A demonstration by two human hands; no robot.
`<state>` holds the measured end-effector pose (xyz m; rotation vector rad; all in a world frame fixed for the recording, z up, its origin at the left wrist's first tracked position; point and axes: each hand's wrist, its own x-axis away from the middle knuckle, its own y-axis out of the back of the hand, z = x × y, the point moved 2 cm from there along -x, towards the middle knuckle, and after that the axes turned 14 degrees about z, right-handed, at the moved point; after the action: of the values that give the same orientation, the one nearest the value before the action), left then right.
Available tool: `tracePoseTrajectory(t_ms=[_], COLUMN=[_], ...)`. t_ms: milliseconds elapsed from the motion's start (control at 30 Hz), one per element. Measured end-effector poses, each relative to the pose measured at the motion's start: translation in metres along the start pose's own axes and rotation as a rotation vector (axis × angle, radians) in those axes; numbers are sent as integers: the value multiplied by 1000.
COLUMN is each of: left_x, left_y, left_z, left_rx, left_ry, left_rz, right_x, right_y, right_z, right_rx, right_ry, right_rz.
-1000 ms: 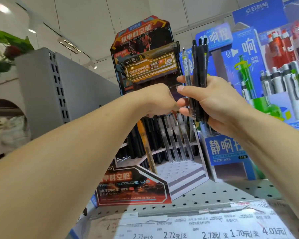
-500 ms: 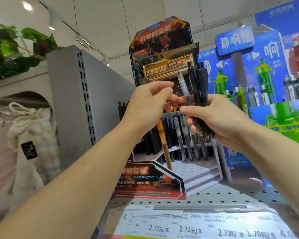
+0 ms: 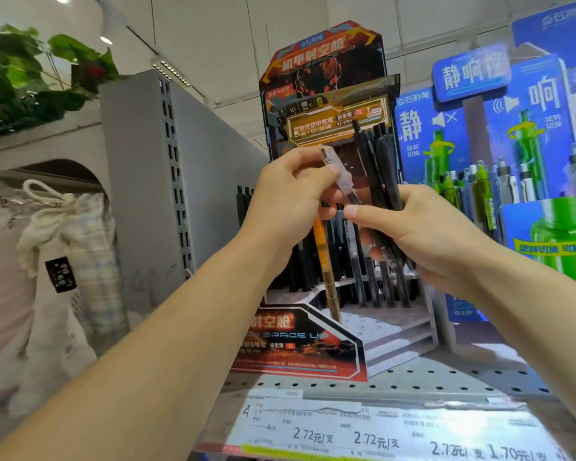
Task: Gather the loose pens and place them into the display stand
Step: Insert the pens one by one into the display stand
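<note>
1. Head view: the person's right hand (image 3: 423, 237) grips a bundle of slim black plastic pens (image 3: 381, 181), its fingers curled round their lower halves, so the tops fan upward in front of the display card.
2. Head view: the left hand (image 3: 290, 201) pinches a single clear-barrelled pen (image 3: 338, 173) between thumb and fingers near its upper end. This pen leans rightward, and its lower end meets the bundle at the right thumb.
3. Head view: just behind both hands stands the black-and-orange cardboard display stand (image 3: 300, 341) on a grey perforated metal shelf (image 3: 446, 377). Its stepped tiers already hold upright dark pens and one orange pen (image 3: 325, 257) that leans out of line.
4. Handling, as I judge it: the pens are light, stiff and smooth, so they will slide against one another readily. A loose grip on the bundle could let several slip out together.
5. The clear pen is best held at mid-barrel, where it balances, rather than by the clip, which looks thin and may flex.
6. The stand is light card. Pens should go in tip down and gently, or it may shift on the shelf.
7. To the right, a blue display with green and white pens (image 3: 479, 184) stands close by. White price labels (image 3: 363, 437) run along the near shelf edge.
</note>
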<state>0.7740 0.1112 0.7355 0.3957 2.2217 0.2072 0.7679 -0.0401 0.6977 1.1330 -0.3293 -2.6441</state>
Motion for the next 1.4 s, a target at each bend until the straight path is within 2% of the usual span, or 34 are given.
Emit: tracePoseTrajectory(t_ms=[200,300,367,433,533,600,800,1033,1400], left_x=[-4,-5,-5,-4,-2,0,2,3,4], left_y=[2,6,7,7,4,2,-1,-9,-14], left_z=[-1,-4,-3,-1,2,2,3,7,-1], left_rx=[-105,-103,-165,-265,-572,-685,-808,-945,-1055], left_ry=[30,44,42,26,-42,-74,-59,-27,141], left_rz=[-66,-91,-102,-96,-80,-70,-64,9,143], right_x=[2,-3,-5,-5,-5,-7,-9,-9,-8], right_y=[0,9,20,28,33,32,22,19,16], right_z=[1,5,9,11,7,5,0,0,2], right_rx=[29,-36,-62,-113,-139,-99,-62,-33,-82], right_ry=[-4,9,35,49,30,20,2,-2,-41], right_rz=[-12,-168,-304,-356,-319,-294,-209,-224,-186])
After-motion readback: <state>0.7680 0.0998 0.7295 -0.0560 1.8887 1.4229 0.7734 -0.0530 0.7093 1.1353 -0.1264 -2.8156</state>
